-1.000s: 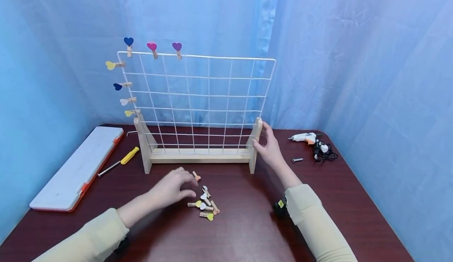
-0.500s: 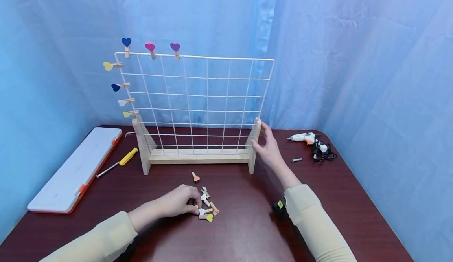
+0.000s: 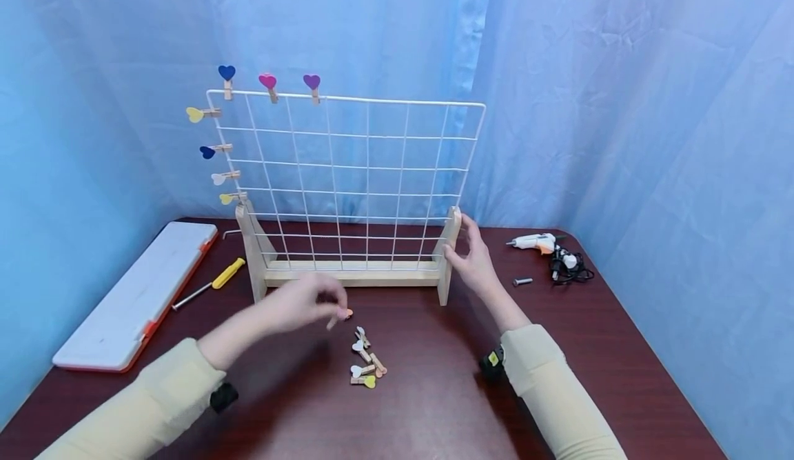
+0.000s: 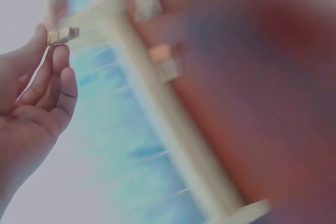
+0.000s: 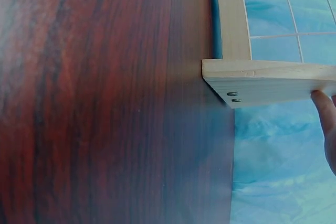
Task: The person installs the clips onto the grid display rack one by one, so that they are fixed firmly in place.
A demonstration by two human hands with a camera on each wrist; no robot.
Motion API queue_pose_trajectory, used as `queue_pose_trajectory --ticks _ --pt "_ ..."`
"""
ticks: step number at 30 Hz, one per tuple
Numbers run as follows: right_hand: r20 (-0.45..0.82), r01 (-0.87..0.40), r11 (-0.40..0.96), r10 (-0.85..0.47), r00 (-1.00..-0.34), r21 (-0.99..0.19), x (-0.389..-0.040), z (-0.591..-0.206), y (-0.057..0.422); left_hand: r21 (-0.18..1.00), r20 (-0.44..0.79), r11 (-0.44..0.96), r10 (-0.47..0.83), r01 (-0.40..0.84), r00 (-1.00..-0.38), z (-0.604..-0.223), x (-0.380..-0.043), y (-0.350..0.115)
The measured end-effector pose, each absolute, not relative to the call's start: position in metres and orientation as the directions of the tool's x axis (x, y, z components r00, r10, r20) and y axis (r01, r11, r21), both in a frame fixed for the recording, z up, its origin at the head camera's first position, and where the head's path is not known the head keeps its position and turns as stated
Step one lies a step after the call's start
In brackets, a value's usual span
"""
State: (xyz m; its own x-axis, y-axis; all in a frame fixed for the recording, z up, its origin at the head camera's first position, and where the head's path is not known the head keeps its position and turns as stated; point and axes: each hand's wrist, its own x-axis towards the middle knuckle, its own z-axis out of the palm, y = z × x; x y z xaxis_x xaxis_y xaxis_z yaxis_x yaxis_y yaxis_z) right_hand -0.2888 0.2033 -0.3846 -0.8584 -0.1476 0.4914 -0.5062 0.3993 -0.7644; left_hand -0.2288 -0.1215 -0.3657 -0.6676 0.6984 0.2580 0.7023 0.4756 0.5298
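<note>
My left hand pinches a small wooden clothespin between thumb and fingertips, a bit of yellow showing at its end. It is above the table, in front of a white wire grid on a wooden stand. My right hand grips the stand's right upright, thumb at the front edge and fingers behind. Under the left hand lies an orange heart clothespin. Nearer lie several more heart clothespins, one with a yellow-green heart. Blue, pink, purple, yellow and white heart clothespins are clipped along the grid's top and left edges.
At the left lie a white case with orange edges, a yellow-handled screwdriver and a hex key. On the right are a glue gun with a black cord and a bolt. Blue curtains enclose the table.
My left hand reached down to the clothespin pile, took the one with the yellow heart, and rose away toward the grid. The right hand has stayed on the upright.
</note>
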Motion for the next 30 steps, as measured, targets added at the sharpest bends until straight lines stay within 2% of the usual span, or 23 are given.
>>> queue_pose_trajectory --ticks 6,12,15,19,26,30 --pt "0.498 -0.511 0.404 -0.146 -0.855 -0.759 -0.289 -0.384 0.204 0.472 0.511 0.516 0.500 0.714 -0.699 -0.275 -0.240 -0.125" --pt "0.510 -0.523 0.411 -0.151 -0.847 -0.747 -0.290 -0.386 0.206 0.419 0.716 0.496 0.335 0.761 -0.613 -0.190 -0.242 -0.123" --pt "0.508 -0.523 0.405 -0.153 -0.848 -0.750 -0.290 -0.387 0.206 0.408 0.759 0.538 0.250 0.738 -0.601 -0.161 -0.248 -0.121" --pt "0.504 -0.522 0.401 -0.157 -0.849 -0.753 -0.291 -0.387 0.206 0.381 0.768 0.625 0.196 0.681 -0.610 -0.139 -0.260 -0.117" --pt "0.510 -0.527 0.414 -0.160 -0.845 -0.742 -0.291 -0.386 0.206 0.258 0.788 0.717 0.231 0.647 -0.570 -0.119 -0.284 -0.109" --pt "0.510 -0.528 0.410 -0.161 -0.845 -0.744 -0.291 -0.387 0.205 0.218 0.778 0.744 0.258 0.631 -0.573 -0.116 -0.296 -0.108"
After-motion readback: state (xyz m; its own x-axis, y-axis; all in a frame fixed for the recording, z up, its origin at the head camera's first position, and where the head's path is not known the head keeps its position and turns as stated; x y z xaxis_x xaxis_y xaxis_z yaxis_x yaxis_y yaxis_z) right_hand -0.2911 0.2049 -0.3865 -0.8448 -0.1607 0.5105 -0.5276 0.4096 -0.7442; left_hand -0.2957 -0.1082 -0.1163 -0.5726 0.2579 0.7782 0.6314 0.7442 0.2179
